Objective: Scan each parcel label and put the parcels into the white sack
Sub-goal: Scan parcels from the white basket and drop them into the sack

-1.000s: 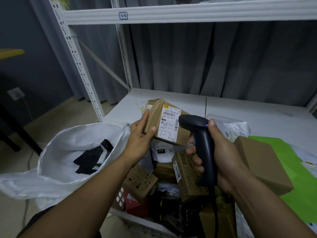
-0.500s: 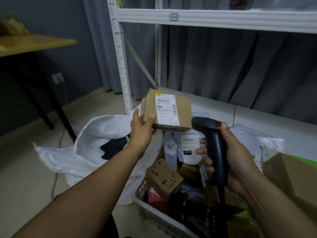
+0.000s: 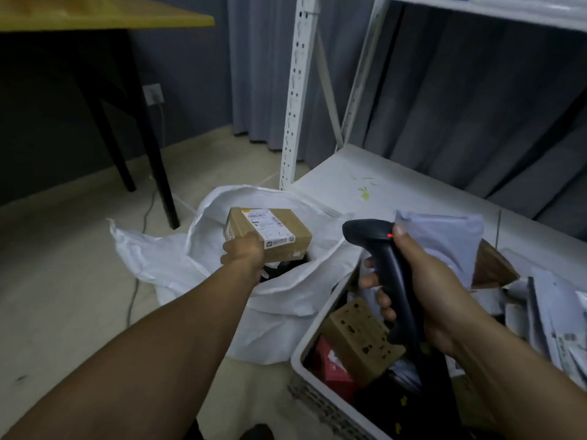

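The left hand (image 3: 244, 253) grips the brown parcel (image 3: 276, 239) at its near corner, with the fingers curled under it. It holds the parcel just above the mouth of the white sack (image 3: 286, 306). The sack lies open on the floor (image 3: 63, 281), at about 10 o'clock from the white crate (image 3: 301, 360). The label (image 3: 266, 225) faces up. The right hand (image 3: 441, 300) is closed round the handle of the black scanner (image 3: 381, 249), which shows a small red light and points toward 10 o'clock.

I judge that the step in hand is the drop into the sack. The dark opening shows only at 5 o'clock of the parcel, and the cloth rim is soft and folded. So it is better to bring the parcel lower and a little toward 5 o'clock before the fingers open. Otherwise it can land on the rim and slide out to the floor. I cannot tell from here if the label is already read; if not, the scanner must first turn to it. The other parcels (image 3: 359, 338) wait in the crate, so much work remains
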